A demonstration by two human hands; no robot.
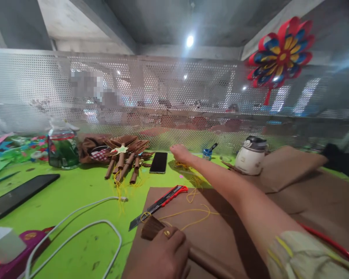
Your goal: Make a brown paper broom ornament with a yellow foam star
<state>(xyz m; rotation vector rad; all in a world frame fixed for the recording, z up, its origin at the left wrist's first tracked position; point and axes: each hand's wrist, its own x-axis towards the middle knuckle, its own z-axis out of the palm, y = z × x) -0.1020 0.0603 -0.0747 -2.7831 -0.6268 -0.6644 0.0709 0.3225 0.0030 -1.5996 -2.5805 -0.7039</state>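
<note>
My left hand (163, 254) is closed around a pleated brown paper fan piece (151, 228) with a rolled brown handle, low in the view on a sheet of brown paper (215, 232). My right arm stretches far forward. My right hand (180, 153) is closed over a tangle of yellow thread (182, 166) on the green table (84, 190). More yellow thread (192, 213) trails back across the brown paper. A red and black utility knife (159, 204), blade out, lies just beyond my left hand.
A pile of finished brown paper fans (125, 159) lies next to a black phone (158, 162). Another phone (17, 195), a white cable (84, 224), a glass jar (62, 147), a white jug (251, 155) and a perforated metal screen (163, 97) with a paper flower (280, 52) surround the spot.
</note>
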